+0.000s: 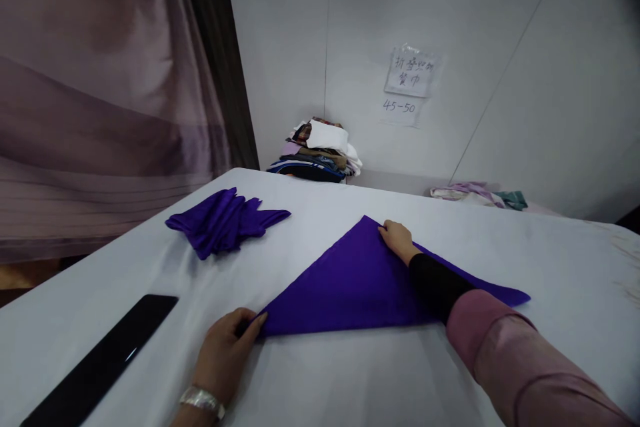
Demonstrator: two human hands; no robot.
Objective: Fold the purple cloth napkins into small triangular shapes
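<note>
The purple cloth (pixel 345 283) lay as a triangle, its apex toward the far edge of the surface (pixel 360 383), with the left hand (pixel 227 347) pinching its left corner and the right hand (pixel 399 239) its edge beside the apex (uneven tension between hands could have skewed its outline).

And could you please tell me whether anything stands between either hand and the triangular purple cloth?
Nothing visible does: the left hand touches the triangular purple cloth at one corner, the right hand near its far corner.
</note>
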